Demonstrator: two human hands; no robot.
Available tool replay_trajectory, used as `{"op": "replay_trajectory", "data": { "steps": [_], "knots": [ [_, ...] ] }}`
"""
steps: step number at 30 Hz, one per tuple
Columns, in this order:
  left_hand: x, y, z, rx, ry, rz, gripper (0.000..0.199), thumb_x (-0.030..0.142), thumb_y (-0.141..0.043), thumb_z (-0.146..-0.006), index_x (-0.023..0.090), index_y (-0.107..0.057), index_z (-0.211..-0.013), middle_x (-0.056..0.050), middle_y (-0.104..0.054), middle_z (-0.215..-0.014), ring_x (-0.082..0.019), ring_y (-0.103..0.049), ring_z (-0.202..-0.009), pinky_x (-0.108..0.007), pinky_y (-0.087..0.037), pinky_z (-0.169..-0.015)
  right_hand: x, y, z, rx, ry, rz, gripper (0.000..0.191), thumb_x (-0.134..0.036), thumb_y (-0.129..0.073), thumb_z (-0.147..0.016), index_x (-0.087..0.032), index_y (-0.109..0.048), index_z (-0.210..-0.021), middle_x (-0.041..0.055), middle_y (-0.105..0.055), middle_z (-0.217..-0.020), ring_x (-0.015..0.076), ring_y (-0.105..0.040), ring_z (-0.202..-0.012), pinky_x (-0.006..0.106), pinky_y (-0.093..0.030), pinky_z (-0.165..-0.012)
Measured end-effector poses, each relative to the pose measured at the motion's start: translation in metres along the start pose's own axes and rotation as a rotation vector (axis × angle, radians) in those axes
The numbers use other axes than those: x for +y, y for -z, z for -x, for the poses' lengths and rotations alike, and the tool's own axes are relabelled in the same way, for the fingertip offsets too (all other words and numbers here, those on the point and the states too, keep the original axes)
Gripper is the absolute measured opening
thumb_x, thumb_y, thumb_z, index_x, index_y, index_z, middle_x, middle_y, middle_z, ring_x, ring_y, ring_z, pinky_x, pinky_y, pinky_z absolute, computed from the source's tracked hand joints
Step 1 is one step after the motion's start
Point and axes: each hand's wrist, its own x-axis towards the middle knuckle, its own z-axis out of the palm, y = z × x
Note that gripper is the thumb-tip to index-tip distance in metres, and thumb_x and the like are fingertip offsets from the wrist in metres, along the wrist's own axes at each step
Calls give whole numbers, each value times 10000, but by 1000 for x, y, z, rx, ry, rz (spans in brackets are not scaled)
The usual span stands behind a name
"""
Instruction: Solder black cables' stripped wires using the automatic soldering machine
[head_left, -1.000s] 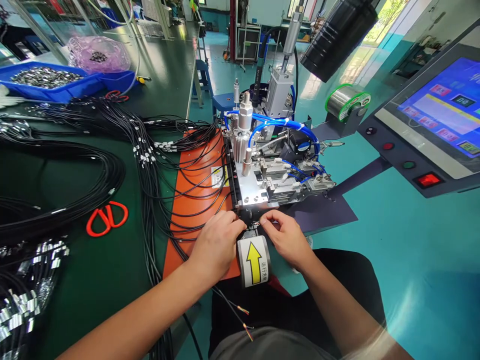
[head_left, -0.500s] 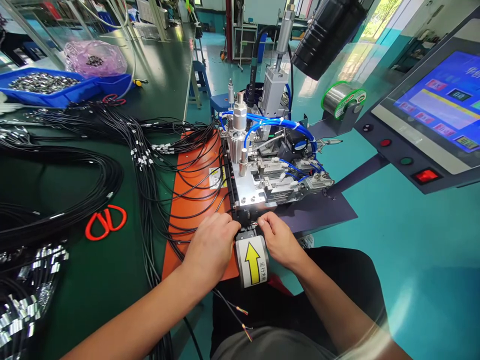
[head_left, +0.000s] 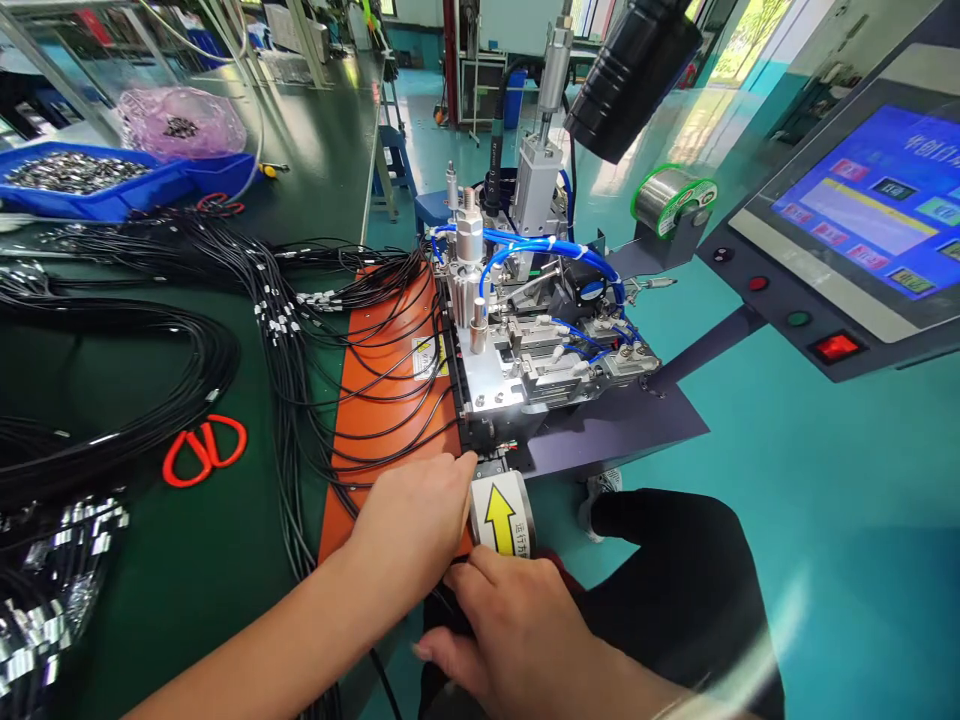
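My left hand is closed, with its fingertips at the front of the machine's feed track; what it grips is hidden beneath the fingers. Below it, my right hand reaches across, thumb stretched away from the fingers. A black cable passes in the gap between that thumb and the fingers. Just above the right hand sits a round housing with a yellow arrow label, partly covered by it. A small wire end with coloured cores lies in the track at the machine.
Black cables in bundles cover the green table and cross an orange plate. Red-handled scissors lie left. A blue tray holds metal parts. A solder spool and a touchscreen panel stand right.
My right hand has left the track and come down toward me, over the cable ends, its thumb now spread. My left hand stays by the track. The view has shifted slightly.
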Motion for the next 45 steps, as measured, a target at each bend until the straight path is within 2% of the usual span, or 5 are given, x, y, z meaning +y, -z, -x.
{"op": "replay_trajectory", "data": {
  "steps": [7, 14, 20, 27, 45],
  "knots": [
    [10, 9, 7, 71, -25, 41, 157, 182, -493, -903, 212, -603, -796, -13, -650, -701, -210, -637, -629, -287, -334, -479, -1, 9, -10, 40, -11, -76, 94, -200, -568, -844, -205, -661, -828, 19, -699, -830, 173, -639, -695, 265, -399, -574],
    [5, -1, 3, 260, -109, 441, 282, 147, -461, -925, 213, -600, -1162, -28, -702, -962, -189, -667, -878, -303, -511, -753, 23, 30, -17, 310, -71, -149, 134, -162, -555, -835, -189, -602, -713, 9, -622, -710, 158, -555, -664, 279, -378, -608],
    [3, -14, -6, 245, -243, 629, 231, 186, -458, -954, 197, -576, -1153, -47, -674, -1044, -177, -622, -950, -302, -502, -836, 58, 52, -20, 376, -165, -466, 131, -255, -613, -850, -227, -696, -948, 11, -688, -838, 167, -620, -746, 282, -482, -686],
    [-1, -24, -10, 367, -293, 626, 147, 225, -507, -953, 189, -637, -1012, -37, -596, -869, -153, -559, -799, -266, -459, -707, 73, 41, -17, 492, -200, -759, 300, -277, -676, -814, -213, -654, -1106, 59, -704, -999, 197, -654, -857, 329, -541, -777],
    [5, -41, -12, 486, -191, 469, 183, 266, -464, -972, 179, -575, -855, -25, -545, -807, -158, -522, -771, -292, -424, -700, 80, 32, -11, 698, -176, -429, 249, -252, -615, -873, -228, -653, -1119, 40, -617, -962, 168, -578, -788, 309, -495, -730]
  ]
}}
